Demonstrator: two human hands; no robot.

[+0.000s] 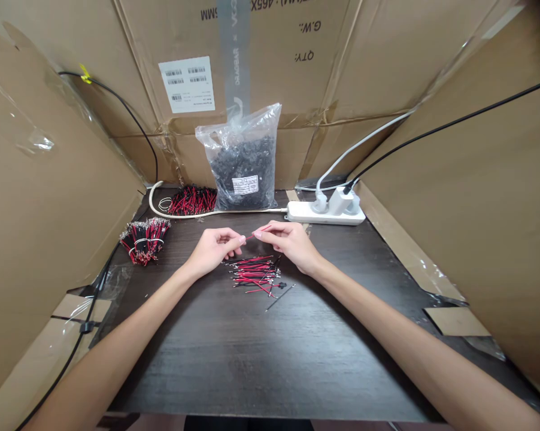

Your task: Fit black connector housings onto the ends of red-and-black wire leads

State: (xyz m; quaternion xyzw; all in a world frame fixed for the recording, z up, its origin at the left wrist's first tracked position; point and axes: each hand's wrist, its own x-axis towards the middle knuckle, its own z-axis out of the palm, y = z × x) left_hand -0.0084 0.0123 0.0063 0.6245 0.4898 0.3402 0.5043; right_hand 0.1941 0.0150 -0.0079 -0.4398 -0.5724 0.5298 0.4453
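My left hand [216, 246] and my right hand [287, 240] meet above the middle of the dark table [261, 353]. Both pinch the same short red wire [256, 234], the left at its left end, the right at its right end. Just below the hands lies a loose pile of short red and black wires [255, 273], with a single black wire [279, 297] a little nearer me. Neither hand touches the pile.
A tied bundle of red and black wires [144, 239] lies at the left, another bundle [191, 200] behind it. A clear bag of small black parts [242, 158] leans on the back cardboard wall. A white power strip [326, 211] with plugs sits at the back right. Cardboard walls close in both sides.
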